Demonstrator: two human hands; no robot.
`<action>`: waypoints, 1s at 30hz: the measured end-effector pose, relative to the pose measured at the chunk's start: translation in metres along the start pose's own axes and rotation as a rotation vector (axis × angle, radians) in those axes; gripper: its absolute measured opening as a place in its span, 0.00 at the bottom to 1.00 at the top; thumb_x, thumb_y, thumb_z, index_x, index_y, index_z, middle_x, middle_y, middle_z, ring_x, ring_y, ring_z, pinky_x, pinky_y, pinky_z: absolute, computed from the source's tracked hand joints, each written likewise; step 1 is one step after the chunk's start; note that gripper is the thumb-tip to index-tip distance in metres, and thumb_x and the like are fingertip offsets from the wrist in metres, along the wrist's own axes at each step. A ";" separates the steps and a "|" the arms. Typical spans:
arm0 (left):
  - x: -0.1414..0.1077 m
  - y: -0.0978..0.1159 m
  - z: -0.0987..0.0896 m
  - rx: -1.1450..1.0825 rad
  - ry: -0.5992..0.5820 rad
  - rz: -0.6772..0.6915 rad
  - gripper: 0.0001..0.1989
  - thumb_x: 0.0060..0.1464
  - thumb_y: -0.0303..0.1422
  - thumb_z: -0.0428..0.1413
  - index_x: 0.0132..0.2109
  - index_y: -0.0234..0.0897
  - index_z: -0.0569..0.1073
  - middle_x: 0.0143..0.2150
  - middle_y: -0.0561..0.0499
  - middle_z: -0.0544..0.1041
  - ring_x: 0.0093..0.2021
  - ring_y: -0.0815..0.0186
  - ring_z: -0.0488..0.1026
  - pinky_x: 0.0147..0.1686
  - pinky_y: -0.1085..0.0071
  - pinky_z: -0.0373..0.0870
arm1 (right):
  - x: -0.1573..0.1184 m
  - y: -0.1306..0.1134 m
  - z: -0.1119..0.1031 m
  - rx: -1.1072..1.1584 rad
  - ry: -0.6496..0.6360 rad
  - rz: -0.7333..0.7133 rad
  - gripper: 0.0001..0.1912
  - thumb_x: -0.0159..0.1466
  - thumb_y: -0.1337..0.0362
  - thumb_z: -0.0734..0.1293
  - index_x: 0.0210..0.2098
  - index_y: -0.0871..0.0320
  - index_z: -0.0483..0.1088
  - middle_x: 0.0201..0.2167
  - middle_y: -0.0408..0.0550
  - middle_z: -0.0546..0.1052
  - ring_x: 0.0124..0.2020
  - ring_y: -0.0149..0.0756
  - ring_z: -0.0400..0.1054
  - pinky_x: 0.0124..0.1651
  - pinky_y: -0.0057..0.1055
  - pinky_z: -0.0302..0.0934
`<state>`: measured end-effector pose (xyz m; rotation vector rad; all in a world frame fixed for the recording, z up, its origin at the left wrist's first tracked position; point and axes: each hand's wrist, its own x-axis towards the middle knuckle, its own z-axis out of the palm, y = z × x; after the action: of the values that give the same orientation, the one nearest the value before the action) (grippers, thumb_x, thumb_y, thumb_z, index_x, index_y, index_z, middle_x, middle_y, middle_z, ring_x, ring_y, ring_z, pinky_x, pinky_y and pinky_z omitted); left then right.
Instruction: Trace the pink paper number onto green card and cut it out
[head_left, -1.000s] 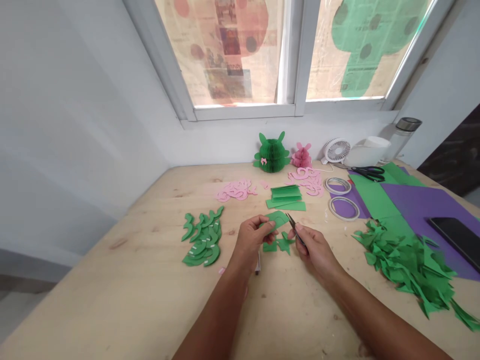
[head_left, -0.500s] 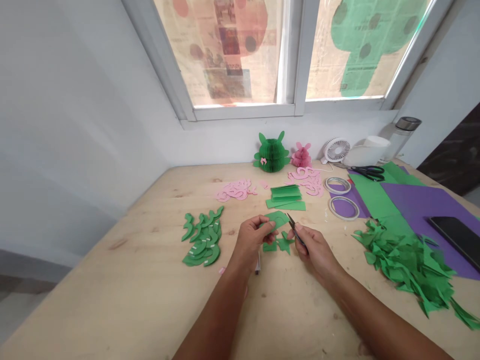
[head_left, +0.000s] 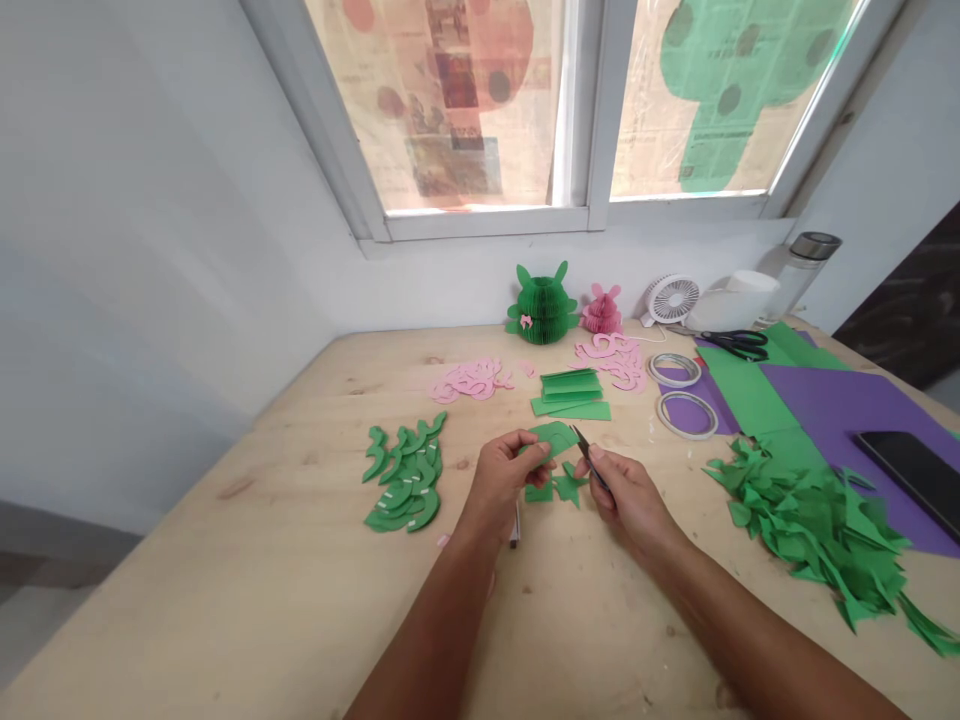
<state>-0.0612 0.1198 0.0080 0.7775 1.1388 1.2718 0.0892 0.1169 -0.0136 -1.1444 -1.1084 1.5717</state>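
Between thumb and fingers, my left hand (head_left: 510,470) pinches a small piece of green paper (head_left: 556,437) that has a curved line on it. My right hand (head_left: 624,492) is closed around a pair of small dark scissors (head_left: 584,446), whose tips are at the paper's right edge. Beneath the hands lie green paper scraps (head_left: 571,487) on the table. Green folded paper strips (head_left: 571,386) sit just beyond. To the left, a group of cut green curved pieces (head_left: 405,480) lies spread, several with small white patches.
Pink paper cutouts (head_left: 472,380) lie farther back. A green honeycomb paper figure (head_left: 543,308) and a small pink one (head_left: 602,311) stand near the wall. At right are tape rolls (head_left: 687,415), black-handled scissors (head_left: 739,345), a green scrap heap (head_left: 817,530) and a phone (head_left: 911,475).
Both hands keep nearly the same place and grip. The scissor tips and paper show hardly any shift; the whole view has moved very slightly.
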 end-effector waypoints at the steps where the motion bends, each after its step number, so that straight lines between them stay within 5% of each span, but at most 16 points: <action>1: 0.000 0.000 0.000 0.000 0.000 0.000 0.11 0.36 0.34 0.63 0.25 0.34 0.69 0.19 0.53 0.72 0.19 0.71 0.67 0.21 0.76 0.62 | 0.000 0.000 0.000 -0.005 0.003 -0.002 0.25 0.58 0.43 0.62 0.27 0.60 0.69 0.09 0.32 0.52 0.13 0.22 0.40 0.17 0.24 0.33; 30: 0.001 0.000 0.000 0.005 0.002 -0.004 0.12 0.35 0.35 0.63 0.25 0.34 0.69 0.19 0.52 0.73 0.19 0.71 0.66 0.20 0.75 0.62 | 0.001 0.001 -0.001 -0.012 0.011 0.013 0.24 0.57 0.43 0.63 0.27 0.60 0.68 0.10 0.31 0.51 0.13 0.23 0.39 0.17 0.25 0.32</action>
<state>-0.0613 0.1205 0.0081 0.7772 1.1449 1.2677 0.0901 0.1176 -0.0150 -1.1689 -1.1063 1.5683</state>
